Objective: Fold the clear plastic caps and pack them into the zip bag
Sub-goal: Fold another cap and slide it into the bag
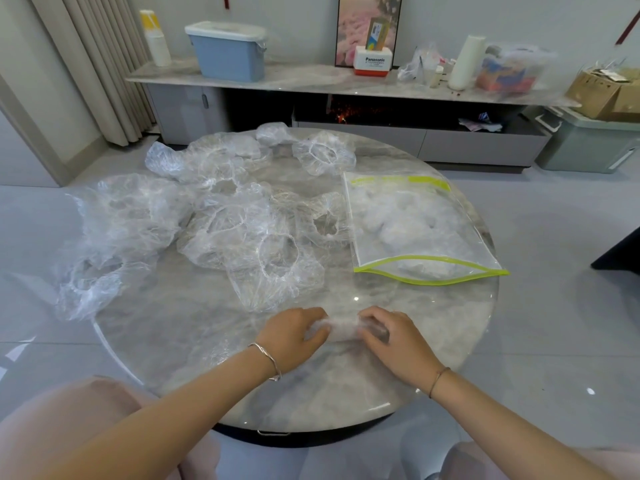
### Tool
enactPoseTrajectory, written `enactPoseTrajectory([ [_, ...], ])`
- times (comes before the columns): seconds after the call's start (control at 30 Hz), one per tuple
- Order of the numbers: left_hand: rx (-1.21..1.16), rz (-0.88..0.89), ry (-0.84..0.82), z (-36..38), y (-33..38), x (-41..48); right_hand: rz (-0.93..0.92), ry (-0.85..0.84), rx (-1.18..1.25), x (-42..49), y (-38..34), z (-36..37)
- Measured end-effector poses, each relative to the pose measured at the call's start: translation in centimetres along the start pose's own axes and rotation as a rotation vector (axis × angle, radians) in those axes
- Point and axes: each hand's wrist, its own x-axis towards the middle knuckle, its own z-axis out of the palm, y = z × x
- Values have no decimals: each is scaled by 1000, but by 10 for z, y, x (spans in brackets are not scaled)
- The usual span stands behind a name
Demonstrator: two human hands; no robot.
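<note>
A crumpled clear plastic cap (pixel 343 330) lies bunched on the round marble table (pixel 194 327) near its front edge. My left hand (pixel 294 336) grips its left end and my right hand (pixel 393 336) grips its right end, fingers curled over the plastic. Several loose clear caps (pixel 242 226) with elastic rims are spread over the table's left and middle. The zip bag (pixel 415 226), clear with a lime-green edge, lies flat on the right; its mouth faces me and gapes open, and folded caps show inside.
One cap (pixel 323 152) sits apart at the table's far side. Behind the table runs a low sideboard (pixel 311 81) with a blue bin, boxes and bottles. Grey tiled floor surrounds the table. My knees show below its front edge.
</note>
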Motion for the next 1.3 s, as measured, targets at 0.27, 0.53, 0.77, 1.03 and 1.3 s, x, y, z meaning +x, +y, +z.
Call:
enactPoseTrajectory([
  [0.27,-45,-156,-4,3,4,-1,148,14,57,2,3,2],
  [0.53,297,454,253,14,3,2,450,8,454,10,-8,-7],
  [0.77,53,194,272,9,17,11,706,-18,986,15,-20,-30],
  [1.03,-919,-308,87,2,54,29,558,-173,1138,13,-22,-32],
  [1.3,-854,-274,205,7,56,52,610,328,1062,20,-12,-41],
])
